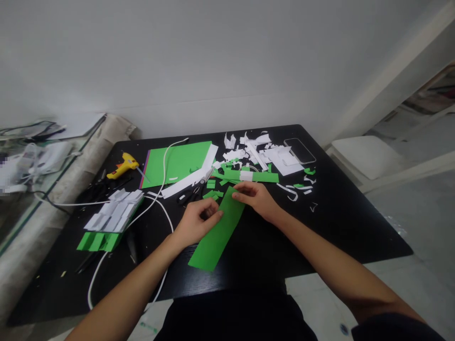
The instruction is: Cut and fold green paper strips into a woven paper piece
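Observation:
A long green paper strip (pixel 217 234) lies diagonally on the black table (pixel 341 222) in front of me. My left hand (pixel 197 221) rests on the strip's left edge, fingers curled and pinching it near the middle. My right hand (pixel 256 195) grips the strip's far end with bent fingers. Black scissors (pixel 194 193) lie just beyond my left hand, untouched.
Behind the hands lie white and green paper scraps (pixel 256 158), a large green sheet (pixel 176 163), a phone (pixel 299 150), and a yellow glue gun (pixel 122 166). A white cable (pixel 156 201) crosses the table. A green-and-white paper piece (pixel 108 220) sits at left. A white chair (pixel 366 156) stands at right.

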A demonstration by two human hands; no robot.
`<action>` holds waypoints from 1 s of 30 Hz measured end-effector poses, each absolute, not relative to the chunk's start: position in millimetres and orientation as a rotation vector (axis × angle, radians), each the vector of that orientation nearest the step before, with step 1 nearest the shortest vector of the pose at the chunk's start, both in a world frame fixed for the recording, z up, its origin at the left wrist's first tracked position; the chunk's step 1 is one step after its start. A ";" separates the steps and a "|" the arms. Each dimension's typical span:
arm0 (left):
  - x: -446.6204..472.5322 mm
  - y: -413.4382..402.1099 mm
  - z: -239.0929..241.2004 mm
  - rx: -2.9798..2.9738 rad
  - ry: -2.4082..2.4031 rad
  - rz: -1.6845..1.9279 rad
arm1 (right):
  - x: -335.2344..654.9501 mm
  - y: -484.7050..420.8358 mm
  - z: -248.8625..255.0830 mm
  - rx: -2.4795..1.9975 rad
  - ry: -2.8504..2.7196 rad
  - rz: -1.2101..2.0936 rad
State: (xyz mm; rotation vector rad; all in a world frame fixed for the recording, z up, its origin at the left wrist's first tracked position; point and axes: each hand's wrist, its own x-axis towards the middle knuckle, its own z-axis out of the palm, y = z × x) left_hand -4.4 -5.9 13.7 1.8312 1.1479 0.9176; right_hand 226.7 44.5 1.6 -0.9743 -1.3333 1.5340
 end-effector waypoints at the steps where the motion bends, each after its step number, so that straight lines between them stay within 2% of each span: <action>1: -4.8 -5.4 13.2 1.814 1.180 0.950 | 227.4 45.7 0.7 -0.985 -1.304 1.527; 6: -5.2 -4.5 16.0 1.719 1.202 0.996 | 228.6 48.3 -2.0 -1.019 -1.187 1.556; 12: 0.4 -4.5 24.1 1.514 0.936 0.933 | 225.2 42.1 0.9 -0.990 -1.170 1.563; 18: 3.4 -6.1 17.0 1.258 0.905 0.887 | 222.4 38.9 1.0 -0.970 -1.255 1.595; 24: 2.1 -6.5 9.9 1.188 0.859 0.895 | 221.3 36.7 3.1 -0.944 -1.467 1.401; 30: -0.4 -6.8 15.1 1.360 1.003 0.957 | 224.0 32.6 7.2 -0.890 -1.364 1.621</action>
